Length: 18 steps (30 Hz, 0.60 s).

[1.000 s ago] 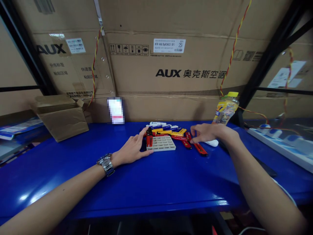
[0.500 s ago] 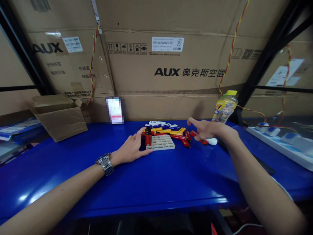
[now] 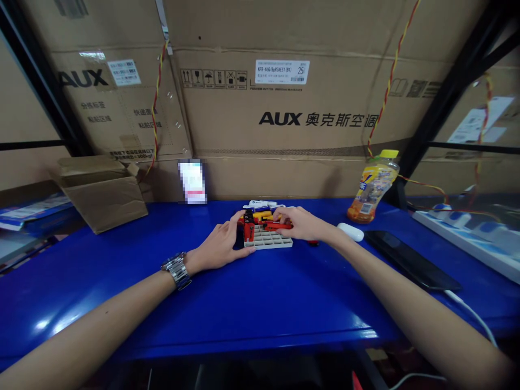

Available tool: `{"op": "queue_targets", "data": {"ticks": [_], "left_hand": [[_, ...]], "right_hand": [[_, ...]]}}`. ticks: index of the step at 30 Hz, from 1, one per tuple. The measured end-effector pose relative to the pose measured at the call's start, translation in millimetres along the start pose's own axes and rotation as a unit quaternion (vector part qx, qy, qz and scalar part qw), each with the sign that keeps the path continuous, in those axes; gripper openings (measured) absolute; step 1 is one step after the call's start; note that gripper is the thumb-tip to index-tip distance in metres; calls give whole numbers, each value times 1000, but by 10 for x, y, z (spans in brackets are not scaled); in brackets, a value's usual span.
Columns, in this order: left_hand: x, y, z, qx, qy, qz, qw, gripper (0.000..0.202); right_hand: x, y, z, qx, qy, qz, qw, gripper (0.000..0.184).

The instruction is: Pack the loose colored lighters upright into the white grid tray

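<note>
A pale grid tray (image 3: 273, 239) with small square compartments lies on the blue table. Several red marker-like sticks with black ends (image 3: 249, 229) stand upright along its left side. My left hand (image 3: 217, 244) is closed round that end, its thumb along the tray's front edge and its fingers by the upright sticks. Over the tray, my right hand (image 3: 299, 223) pinches another red stick (image 3: 276, 225), tilted nearly flat, its black end pointing left. Behind the tray lie yellow sticks (image 3: 263, 215) and white-and-blue markers (image 3: 262, 204), partly hidden by my right hand.
A bottle (image 3: 371, 187) with a yellow cap, a white oval case (image 3: 351, 232) and a black phone (image 3: 410, 260) on a cable are at the right, beside a power strip (image 3: 463, 244). A lit, blurred screen (image 3: 192, 182) and an open carton (image 3: 105, 195) stand at the left.
My right hand has moved left from the loose red sticks near the white case to above the tray, carrying a red stick. My left hand stays at the tray.
</note>
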<state>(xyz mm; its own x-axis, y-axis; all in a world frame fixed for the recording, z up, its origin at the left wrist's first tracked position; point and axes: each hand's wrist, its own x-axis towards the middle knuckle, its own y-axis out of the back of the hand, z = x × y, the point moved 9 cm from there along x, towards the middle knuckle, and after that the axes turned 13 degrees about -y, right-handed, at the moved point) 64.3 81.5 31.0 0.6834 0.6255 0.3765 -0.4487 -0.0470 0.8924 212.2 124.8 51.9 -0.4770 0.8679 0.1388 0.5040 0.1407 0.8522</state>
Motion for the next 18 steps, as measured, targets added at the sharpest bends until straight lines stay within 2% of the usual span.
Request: {"op": "queue_targets", "data": {"ticks": [4,6,8,10,12,15,18], "left_hand": [[-2,6,9,1,0,0,1000,85],[-2,6,12,2,-6,3,1000,85],[-2,5,11,5,-10,7,1000,86],[-2,-2,5,7,-11,6,1000,86],[-4,-12,-5,7,-10,4,1000,86],[-9,-22,-28,-2,-7,6,1000,88],[-12,-28,-59,-23,-1,14,1000,92]], "right_hand": [[-17,-99,-112,-92,37,0,995,17],[-21,-50,-154,-98,41,36,994,14],[-25,39,-149,-67,17,73,995,11],[-30,89,-103,19,-22,74,997,7],[-36,77,-65,149,-48,48,986,8],[-36,47,-50,315,-51,36,947,11],[-23,63,10,395,-58,81,913,13]]}}
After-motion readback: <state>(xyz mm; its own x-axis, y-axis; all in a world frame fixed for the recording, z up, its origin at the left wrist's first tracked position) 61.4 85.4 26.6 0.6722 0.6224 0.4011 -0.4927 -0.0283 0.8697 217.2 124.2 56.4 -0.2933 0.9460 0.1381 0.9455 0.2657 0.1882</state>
